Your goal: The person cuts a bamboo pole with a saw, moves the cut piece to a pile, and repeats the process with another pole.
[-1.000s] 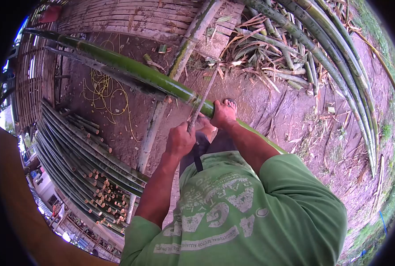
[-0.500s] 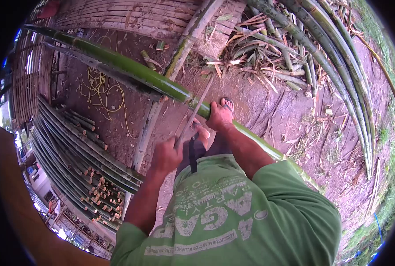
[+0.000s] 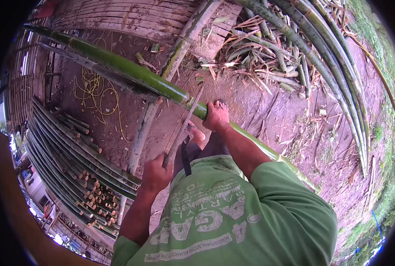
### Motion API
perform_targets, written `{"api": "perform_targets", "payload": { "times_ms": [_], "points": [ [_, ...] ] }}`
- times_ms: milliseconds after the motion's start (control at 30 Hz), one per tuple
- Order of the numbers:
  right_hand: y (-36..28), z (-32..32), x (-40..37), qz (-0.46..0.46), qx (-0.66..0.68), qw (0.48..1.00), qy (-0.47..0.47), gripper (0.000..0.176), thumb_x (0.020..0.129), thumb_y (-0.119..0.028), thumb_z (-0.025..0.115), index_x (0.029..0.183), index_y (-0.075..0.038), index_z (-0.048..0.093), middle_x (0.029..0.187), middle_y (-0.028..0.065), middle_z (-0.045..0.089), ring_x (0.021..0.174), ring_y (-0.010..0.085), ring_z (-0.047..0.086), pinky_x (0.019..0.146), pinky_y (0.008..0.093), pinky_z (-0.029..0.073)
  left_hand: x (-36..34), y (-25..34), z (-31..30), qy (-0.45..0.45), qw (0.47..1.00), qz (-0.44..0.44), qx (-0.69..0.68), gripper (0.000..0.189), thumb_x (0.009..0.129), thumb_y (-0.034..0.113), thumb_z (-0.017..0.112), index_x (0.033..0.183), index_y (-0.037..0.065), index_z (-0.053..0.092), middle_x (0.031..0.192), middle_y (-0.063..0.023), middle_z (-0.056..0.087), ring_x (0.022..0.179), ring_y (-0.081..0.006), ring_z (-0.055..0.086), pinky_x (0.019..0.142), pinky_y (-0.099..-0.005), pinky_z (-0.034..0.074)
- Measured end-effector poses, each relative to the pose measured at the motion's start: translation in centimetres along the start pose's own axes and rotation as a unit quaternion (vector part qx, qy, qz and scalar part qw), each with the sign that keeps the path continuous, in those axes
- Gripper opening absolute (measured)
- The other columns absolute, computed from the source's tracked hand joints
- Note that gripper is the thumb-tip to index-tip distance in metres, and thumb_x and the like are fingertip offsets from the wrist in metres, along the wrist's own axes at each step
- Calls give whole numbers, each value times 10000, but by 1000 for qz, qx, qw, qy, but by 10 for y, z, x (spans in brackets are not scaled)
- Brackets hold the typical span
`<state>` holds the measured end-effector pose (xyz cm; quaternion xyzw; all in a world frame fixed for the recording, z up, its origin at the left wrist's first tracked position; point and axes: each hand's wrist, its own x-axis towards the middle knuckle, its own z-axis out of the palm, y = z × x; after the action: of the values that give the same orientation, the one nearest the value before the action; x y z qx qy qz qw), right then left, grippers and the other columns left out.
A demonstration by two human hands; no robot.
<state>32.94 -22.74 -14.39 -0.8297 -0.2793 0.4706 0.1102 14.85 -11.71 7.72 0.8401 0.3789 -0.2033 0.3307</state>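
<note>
From my remote feed, I have the left hand clenched around the lower end of a long, thin brownish tool, its shaft crossing the thick green bamboo pole. The right hand grasps that pole, just beyond the crossing and right by the toes of a foot. The pole runs over a mottled crosswise support pole, with tangled yellow cord on the muddy ground nearby.
</note>
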Motion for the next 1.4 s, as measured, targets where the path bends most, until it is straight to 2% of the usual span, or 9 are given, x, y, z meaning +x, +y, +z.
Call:
{"api": "perform_targets", "payload": {
  "times_ms": [133,300,467,567,700,900,1133,1267,1400],
  "points": [
    [0,-1,3,-3,9,1000,11,613,605,-245,726,1173,-106,540,1188,216,517,1203,376,461,1040,448,351,-26,-5,-10,-4,1000,-10,10,173,809,169,609,800,-4,593,634,-243,587,676,-444,619,578,-492,492],
    [1,-4,4,5,45,999,-29,603,602,-246,730,1158,-104,543,1172,210,517,1182,379,469,1035,455,350,100,5,48,44,997,60,-2,180,825,163,605,783,-9,572,671,-249,601,707,-442,621,605,-495,493],
    [-1,13,-10,-8,22,1000,2,611,583,-251,736,1144,-95,552,1165,212,508,1181,382,458,1037,465,339,-27,4,-17,-28,999,-28,12,162,825,154,602,790,0,565,653,-235,601,671,-452,613,571,-500,486],
    [3,5,3,-15,21,999,31,610,573,-254,738,1131,-87,560,1178,218,500,1190,384,449,1044,467,328,-32,-5,-9,-14,999,-18,30,139,828,147,595,811,11,575,646,-237,597,655,-450,612,556,-499,484],
    [1,5,5,1,23,1000,14,612,584,-247,734,1144,-86,549,1187,224,490,1200,392,447,1048,465,330,109,6,54,58,994,90,-12,131,836,143,585,829,14,607,659,-253,598,666,-446,615,577,-492,498],
    [-4,-9,-2,6,47,998,-39,590,628,-231,716,1170,-94,526,1165,212,517,1167,366,489,1009,437,384,-29,-1,-8,2,1000,4,27,172,805,168,626,817,-3,609,660,-254,601,684,-446,622,596,-493,503],
    [1,-6,6,6,-6,999,-35,604,622,-230,722,1174,-84,526,1178,197,513,1188,356,478,993,435,410,101,-6,52,29,998,51,-12,199,830,181,604,813,-17,600,688,-258,610,705,-454,620,614,-506,501],
    [6,11,6,-20,-67,997,43,578,628,-223,715,1157,-88,527,1166,186,515,1165,357,489,960,439,432,28,8,13,1,1000,26,-2,210,841,186,603,809,-22,595,705,-262,612,702,-455,617,607,-510,494],
    [0,4,0,-9,9,1000,15,572,620,-221,719,1144,-88,534,1130,172,522,1127,353,505,947,443,436,-23,6,-6,3,1000,-18,20,189,844,171,592,801,-13,596,714,-262,614,702,-451,621,614,-514,492]
  ]
}}
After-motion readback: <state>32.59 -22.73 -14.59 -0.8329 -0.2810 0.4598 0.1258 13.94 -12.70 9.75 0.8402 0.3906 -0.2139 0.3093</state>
